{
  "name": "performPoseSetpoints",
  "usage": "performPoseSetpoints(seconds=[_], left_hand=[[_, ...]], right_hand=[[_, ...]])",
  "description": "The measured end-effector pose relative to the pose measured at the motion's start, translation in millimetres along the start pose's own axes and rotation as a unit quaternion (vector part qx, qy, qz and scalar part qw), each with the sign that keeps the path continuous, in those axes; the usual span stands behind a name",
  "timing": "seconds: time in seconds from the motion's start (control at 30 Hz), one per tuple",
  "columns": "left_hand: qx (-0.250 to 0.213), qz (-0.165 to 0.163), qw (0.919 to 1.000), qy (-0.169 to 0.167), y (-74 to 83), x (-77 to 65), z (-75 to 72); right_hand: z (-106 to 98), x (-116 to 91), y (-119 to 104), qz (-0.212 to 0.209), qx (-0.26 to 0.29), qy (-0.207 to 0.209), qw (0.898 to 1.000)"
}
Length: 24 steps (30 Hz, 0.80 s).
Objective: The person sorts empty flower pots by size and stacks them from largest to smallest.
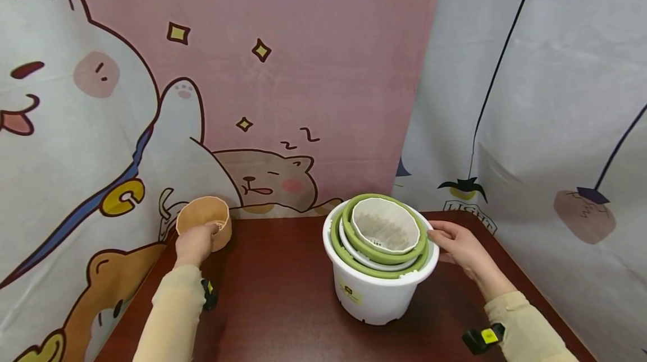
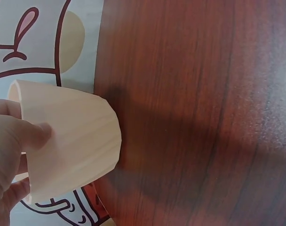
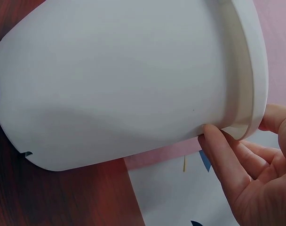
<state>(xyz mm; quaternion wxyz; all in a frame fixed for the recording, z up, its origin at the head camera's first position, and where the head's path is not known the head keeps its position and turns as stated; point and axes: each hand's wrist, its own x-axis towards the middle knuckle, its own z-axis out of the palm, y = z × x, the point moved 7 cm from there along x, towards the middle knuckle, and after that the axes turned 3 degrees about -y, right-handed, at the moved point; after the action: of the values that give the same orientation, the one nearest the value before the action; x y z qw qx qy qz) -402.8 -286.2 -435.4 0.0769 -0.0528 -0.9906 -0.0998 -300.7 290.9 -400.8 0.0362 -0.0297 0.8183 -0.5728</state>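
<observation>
In the head view my left hand (image 1: 194, 245) grips a small peach-coloured flower pot (image 1: 202, 210) by its rim at the left side of the table. The left wrist view shows that pot (image 2: 77, 136) lying sideways in the picture, thumb on its outer wall and fingers at the rim. To the right stands a large white flower pot (image 1: 374, 300) with a yellow label. Nested inside it are green pots (image 1: 349, 217), another white one, and a small off-white pot (image 1: 386, 221) innermost. My right hand (image 1: 462, 247) pinches the large pot's rim (image 3: 258, 75) on its right side.
A dark red wooden table (image 1: 278, 283) lies beneath the pots. Behind it hangs a pink cloth (image 1: 323, 70) with cartoon animals, and a grey-white cloth (image 1: 531, 98) with drawn lamps is at the right. Both wrists carry small black cameras (image 1: 482, 339).
</observation>
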Motion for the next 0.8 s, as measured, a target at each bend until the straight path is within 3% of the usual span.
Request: performPoseSetpoints(seconds=[0.8], left_hand=[[0.022,0.019,0.9989,0.036,10.7,-9.4,-5.9]], right_hand=[[0.3,-0.6,-3.1,-0.009,-0.001,0.003,1.0]])
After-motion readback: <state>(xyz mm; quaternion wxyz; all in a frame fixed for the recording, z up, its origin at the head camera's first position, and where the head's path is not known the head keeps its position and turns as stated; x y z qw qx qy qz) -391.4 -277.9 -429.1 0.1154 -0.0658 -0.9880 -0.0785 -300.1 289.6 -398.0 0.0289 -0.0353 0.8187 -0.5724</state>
